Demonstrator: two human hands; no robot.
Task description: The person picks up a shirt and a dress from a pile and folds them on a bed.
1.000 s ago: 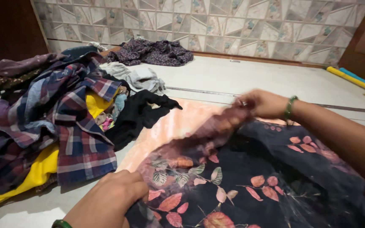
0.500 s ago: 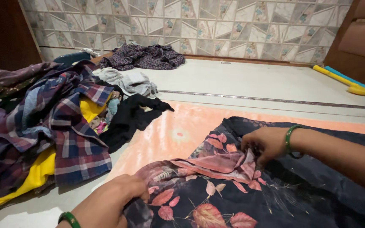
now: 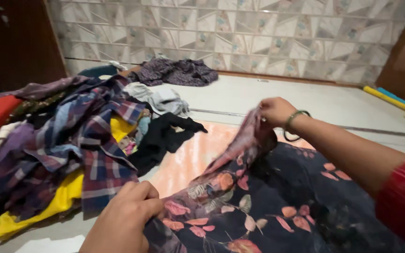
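Our left hand [image 3: 123,220] and right hand [image 3: 273,111] both gripping edges of a dark leaf-printed fabric [image 3: 277,201], over a peach mat [image 3: 188,154] on pale floor [image 3: 305,98], patterned tiled wall [image 3: 240,33] beyond, heaped plaid clothes pile [image 3: 71,140] alongside

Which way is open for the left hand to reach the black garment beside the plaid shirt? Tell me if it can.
Probably yes. The left hand grips the floral cloth, but nothing stands between it and the black garment lying uncovered ahead; it would have to let go first.

Dark leaf-printed garment [image 3: 277,197], blue-red plaid shirt [image 3: 94,150], peach mat [image 3: 188,154].
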